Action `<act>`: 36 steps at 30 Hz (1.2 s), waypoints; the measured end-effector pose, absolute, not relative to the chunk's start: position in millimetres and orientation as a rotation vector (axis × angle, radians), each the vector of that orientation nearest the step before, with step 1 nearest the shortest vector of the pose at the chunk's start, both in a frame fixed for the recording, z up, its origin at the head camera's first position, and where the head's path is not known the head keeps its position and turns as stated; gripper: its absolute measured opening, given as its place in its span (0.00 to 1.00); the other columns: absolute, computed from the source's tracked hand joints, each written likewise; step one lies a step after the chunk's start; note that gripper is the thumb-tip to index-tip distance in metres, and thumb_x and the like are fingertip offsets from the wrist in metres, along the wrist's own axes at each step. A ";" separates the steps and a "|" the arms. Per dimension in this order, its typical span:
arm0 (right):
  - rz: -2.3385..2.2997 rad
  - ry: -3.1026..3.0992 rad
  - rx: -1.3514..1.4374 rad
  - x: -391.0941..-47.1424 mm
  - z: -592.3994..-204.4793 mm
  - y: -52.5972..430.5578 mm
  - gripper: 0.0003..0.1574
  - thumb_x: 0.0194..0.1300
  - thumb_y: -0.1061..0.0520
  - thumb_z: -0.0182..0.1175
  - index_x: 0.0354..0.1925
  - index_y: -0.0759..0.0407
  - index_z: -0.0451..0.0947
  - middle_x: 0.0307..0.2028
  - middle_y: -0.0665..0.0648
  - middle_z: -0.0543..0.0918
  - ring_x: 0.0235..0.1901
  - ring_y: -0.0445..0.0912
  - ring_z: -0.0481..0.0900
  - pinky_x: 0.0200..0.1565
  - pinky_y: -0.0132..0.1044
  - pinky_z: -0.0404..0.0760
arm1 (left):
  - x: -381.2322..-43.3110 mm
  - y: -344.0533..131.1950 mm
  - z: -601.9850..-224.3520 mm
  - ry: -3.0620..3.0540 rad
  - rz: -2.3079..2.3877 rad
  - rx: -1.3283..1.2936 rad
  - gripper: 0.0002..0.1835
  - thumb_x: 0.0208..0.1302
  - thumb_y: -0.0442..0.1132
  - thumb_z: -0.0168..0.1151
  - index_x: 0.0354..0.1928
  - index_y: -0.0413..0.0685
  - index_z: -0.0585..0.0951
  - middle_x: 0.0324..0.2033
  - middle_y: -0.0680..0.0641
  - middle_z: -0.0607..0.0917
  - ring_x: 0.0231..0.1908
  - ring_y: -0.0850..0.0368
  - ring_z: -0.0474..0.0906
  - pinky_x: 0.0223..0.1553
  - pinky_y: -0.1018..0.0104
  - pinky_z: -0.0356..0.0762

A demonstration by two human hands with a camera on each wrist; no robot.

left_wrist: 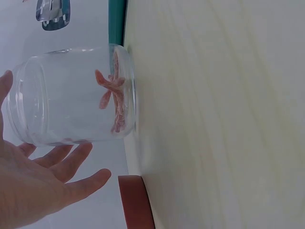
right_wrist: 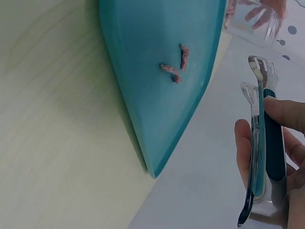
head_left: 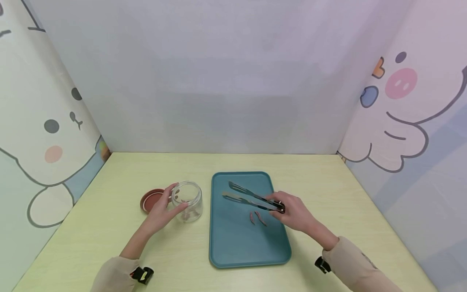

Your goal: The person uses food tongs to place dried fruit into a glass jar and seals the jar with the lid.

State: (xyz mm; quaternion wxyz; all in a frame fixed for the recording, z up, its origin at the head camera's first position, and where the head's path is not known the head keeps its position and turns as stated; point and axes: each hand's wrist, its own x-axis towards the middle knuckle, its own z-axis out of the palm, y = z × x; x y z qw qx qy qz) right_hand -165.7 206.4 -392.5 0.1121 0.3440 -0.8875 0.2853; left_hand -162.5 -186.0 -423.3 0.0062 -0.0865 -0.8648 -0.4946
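My left hand (head_left: 160,215) steadies a clear glass jar (left_wrist: 71,95), thumb at the rim and fingers along its far side. Several reddish, shrivelled strips (left_wrist: 114,88) lie at the bottom of the jar, which stands upright and uncovered. Over the teal tray (head_left: 248,249), my right hand (head_left: 294,211) grips metal tongs (right_wrist: 272,138) by their dark handles. The arms of the tongs are spread, with nothing between their slotted tips, which point left toward the jar. Two similar reddish strips (right_wrist: 177,67) lie on the tray below the tongs.
Just left of the jar, a round reddish-brown lid (head_left: 148,200) lies on the pale wooden table (head_left: 175,255), partly behind my left hand. A plain light panel (head_left: 226,101) closes off the back, and cartoon-printed panels (head_left: 412,117) stand at both sides.
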 end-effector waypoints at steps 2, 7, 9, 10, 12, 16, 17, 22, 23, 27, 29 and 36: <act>0.850 -2.601 1.003 -165.2 -394.9 209.4 0.24 0.46 0.63 0.67 0.45 0.57 0.75 0.36 0.51 0.77 0.23 0.39 0.69 0.22 0.28 0.69 | -162.3 -186.0 -423.5 -2.710 -1.547 -0.269 0.41 0.54 0.54 0.60 0.65 0.52 0.52 0.59 0.37 0.61 0.56 0.34 0.58 0.47 0.39 0.61; 0.872 -2.588 0.995 -163.0 -401.5 217.7 0.24 0.45 0.64 0.68 0.45 0.58 0.75 0.34 0.52 0.77 0.22 0.39 0.69 0.20 0.28 0.68 | -161.9 -186.3 -423.5 -2.716 -1.543 -0.271 0.41 0.54 0.53 0.60 0.65 0.51 0.52 0.59 0.36 0.60 0.56 0.34 0.58 0.47 0.38 0.61; 0.871 -2.582 0.995 -162.0 -404.4 221.5 0.25 0.45 0.64 0.68 0.44 0.58 0.75 0.33 0.52 0.77 0.22 0.38 0.69 0.20 0.28 0.68 | -161.9 -186.4 -423.3 -2.715 -1.545 -0.271 0.41 0.54 0.53 0.60 0.65 0.52 0.52 0.59 0.37 0.60 0.56 0.34 0.58 0.47 0.38 0.60; 0.871 -2.577 0.999 -161.6 -405.7 223.5 0.25 0.44 0.65 0.68 0.44 0.58 0.76 0.33 0.53 0.77 0.21 0.38 0.68 0.20 0.28 0.68 | -161.8 -186.2 -423.2 -2.712 -1.551 -0.266 0.41 0.54 0.53 0.60 0.65 0.52 0.52 0.60 0.37 0.60 0.56 0.34 0.58 0.47 0.38 0.60; 0.864 -2.572 0.998 -160.5 -408.3 227.8 0.25 0.44 0.64 0.69 0.44 0.58 0.76 0.32 0.52 0.77 0.20 0.37 0.68 0.19 0.27 0.67 | -161.8 -186.2 -423.1 -2.712 -1.552 -0.269 0.40 0.54 0.53 0.60 0.65 0.52 0.52 0.60 0.37 0.60 0.56 0.34 0.58 0.48 0.39 0.60; 0.871 -2.570 0.993 -158.2 -412.1 236.6 0.25 0.43 0.63 0.69 0.44 0.57 0.76 0.30 0.51 0.76 0.19 0.37 0.67 0.19 0.27 0.67 | -161.8 -186.1 -422.8 -2.715 -1.543 -0.278 0.40 0.55 0.52 0.60 0.65 0.51 0.52 0.59 0.36 0.61 0.56 0.34 0.58 0.47 0.38 0.61; 0.872 -2.572 0.991 -157.6 -413.2 238.8 0.25 0.43 0.63 0.69 0.44 0.57 0.75 0.30 0.51 0.76 0.19 0.37 0.67 0.19 0.27 0.67 | -161.8 -186.1 -422.8 -2.714 -1.542 -0.280 0.40 0.55 0.52 0.60 0.65 0.51 0.52 0.59 0.36 0.61 0.56 0.34 0.58 0.47 0.38 0.60; 0.893 -2.569 1.008 -155.0 -419.3 249.7 0.26 0.43 0.64 0.69 0.44 0.55 0.75 0.30 0.50 0.76 0.20 0.37 0.67 0.20 0.27 0.68 | -162.1 -186.3 -423.4 -2.717 -1.538 -0.278 0.40 0.55 0.52 0.60 0.65 0.51 0.52 0.59 0.37 0.61 0.56 0.34 0.58 0.47 0.39 0.61; 0.895 -2.566 1.011 -154.5 -420.5 251.8 0.26 0.43 0.65 0.68 0.44 0.55 0.75 0.30 0.50 0.76 0.20 0.37 0.67 0.20 0.27 0.68 | -162.1 -186.2 -423.3 -2.717 -1.538 -0.275 0.40 0.55 0.53 0.60 0.65 0.51 0.52 0.59 0.37 0.61 0.56 0.34 0.59 0.47 0.39 0.61; 0.907 -2.555 1.026 -151.7 -425.0 259.9 0.27 0.43 0.65 0.68 0.45 0.55 0.75 0.31 0.49 0.76 0.20 0.36 0.67 0.19 0.27 0.68 | -162.2 -185.9 -422.9 -2.712 -1.545 -0.270 0.40 0.54 0.53 0.60 0.65 0.52 0.52 0.60 0.37 0.61 0.56 0.35 0.59 0.47 0.39 0.61; 0.912 -2.557 1.036 -150.2 -426.7 264.0 0.27 0.43 0.65 0.68 0.45 0.55 0.75 0.31 0.49 0.76 0.20 0.35 0.67 0.19 0.27 0.68 | -162.5 -185.9 -423.1 -2.708 -1.550 -0.268 0.41 0.54 0.54 0.60 0.65 0.52 0.52 0.60 0.38 0.61 0.56 0.35 0.59 0.47 0.39 0.61; 0.927 -2.545 1.109 -144.2 -430.4 276.4 0.27 0.44 0.66 0.68 0.46 0.57 0.74 0.32 0.50 0.76 0.22 0.37 0.68 0.20 0.28 0.69 | -162.7 -186.2 -423.5 -2.710 -1.549 -0.268 0.41 0.54 0.54 0.60 0.65 0.52 0.52 0.59 0.37 0.61 0.56 0.35 0.59 0.47 0.39 0.61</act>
